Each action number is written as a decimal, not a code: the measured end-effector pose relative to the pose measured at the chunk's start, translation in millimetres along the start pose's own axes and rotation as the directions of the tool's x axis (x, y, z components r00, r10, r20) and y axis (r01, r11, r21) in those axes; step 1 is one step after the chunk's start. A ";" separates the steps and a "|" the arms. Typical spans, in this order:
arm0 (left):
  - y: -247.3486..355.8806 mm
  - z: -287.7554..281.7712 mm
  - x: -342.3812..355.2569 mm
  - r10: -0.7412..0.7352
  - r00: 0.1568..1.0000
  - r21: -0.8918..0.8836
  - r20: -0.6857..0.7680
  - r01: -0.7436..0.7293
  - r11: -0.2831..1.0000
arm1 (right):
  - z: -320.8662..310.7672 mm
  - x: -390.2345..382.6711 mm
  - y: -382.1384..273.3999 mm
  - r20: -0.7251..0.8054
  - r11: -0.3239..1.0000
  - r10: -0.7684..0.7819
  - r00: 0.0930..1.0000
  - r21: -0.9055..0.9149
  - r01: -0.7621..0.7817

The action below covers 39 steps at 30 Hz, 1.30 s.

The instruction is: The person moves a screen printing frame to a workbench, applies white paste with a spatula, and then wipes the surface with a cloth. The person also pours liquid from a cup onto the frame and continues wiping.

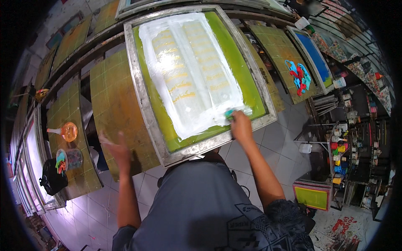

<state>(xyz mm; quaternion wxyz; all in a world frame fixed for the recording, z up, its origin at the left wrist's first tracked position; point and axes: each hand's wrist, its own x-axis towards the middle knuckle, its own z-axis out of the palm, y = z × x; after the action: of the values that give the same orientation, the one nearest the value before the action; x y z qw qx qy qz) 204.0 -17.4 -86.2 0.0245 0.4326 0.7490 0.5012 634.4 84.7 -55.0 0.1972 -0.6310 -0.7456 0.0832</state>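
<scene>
A large silk-screen frame (144, 106) of bare metal lies tilted before me. White paste (178, 121) covers much of its green mesh (171, 140), thinner in the middle, where rows of yellowish lettering show through. At the frame's near right corner, my right hand (240, 125) is closed on a small green thing (228, 113), perhaps a rag or sponge, pressed to the edge of the white paste. My fingers hide most of it. Left of the frame, my left hand (117, 150) hovers with fingers apart over a brown-green board (113, 108). It is slightly blurred and holds nothing.
On the left board stand an orange round container (69, 131), a clear tub (75, 159) with coloured rags, and a black plastic bag (53, 178). Coloured cloths (299, 77) lie on a right board beside a blue screen (312, 54). Shelves of paint pots (339, 154) stand far right.
</scene>
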 end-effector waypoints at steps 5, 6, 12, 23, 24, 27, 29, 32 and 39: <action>44.7 26.0 -50.4 -0.011 0.959 -0.001 0.282 0.012 1.000 | -29.7 26.6 64.7 -0.058 0.999 0.044 0.997 0.024 -0.042; 47.1 29.9 -55.7 0.007 0.948 -0.029 0.319 0.003 1.000 | -27.7 27.1 66.1 -0.026 0.999 0.052 0.998 -0.012 -0.052; 32.3 50.9 -75.9 0.001 0.890 0.040 0.455 -0.022 0.999 | -4.8 4.6 11.7 0.079 0.998 -0.059 0.995 0.017 0.058; 30.9 58.1 -77.1 -0.010 0.879 0.108 0.477 -0.047 0.993 | 6.0 -1.2 -10.0 0.156 0.997 -0.079 0.985 0.014 0.077; 30.9 55.7 -76.8 -0.015 0.875 0.114 0.483 -0.046 0.992 | 3.2 0.3 -4.6 0.130 0.993 -0.094 0.987 0.077 0.084; 34.2 55.0 -74.4 0.009 0.867 0.095 0.498 -0.066 0.993 | -7.1 23.5 82.2 0.034 0.996 0.076 0.997 0.050 -0.077; 36.1 54.4 -74.2 0.001 0.863 0.094 0.505 -0.056 0.994 | -22.9 27.6 88.4 -0.047 0.993 0.099 0.994 -0.060 -0.102; 41.3 50.8 -74.6 -0.019 0.856 0.107 0.517 -0.042 0.993 | 1.3 8.6 27.1 0.034 0.973 0.170 0.985 0.152 -0.173; 27.2 49.7 -79.1 -0.005 0.869 0.118 0.495 -0.061 0.991 | 61.7 -18.0 -54.9 0.087 0.930 -0.323 0.942 0.215 0.299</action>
<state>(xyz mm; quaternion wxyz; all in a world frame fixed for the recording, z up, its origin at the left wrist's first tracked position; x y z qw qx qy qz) 293.8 -31.0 -121.3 0.1797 0.5579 0.7424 0.3246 562.2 64.5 -93.9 0.2245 -0.4758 -0.8347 0.1628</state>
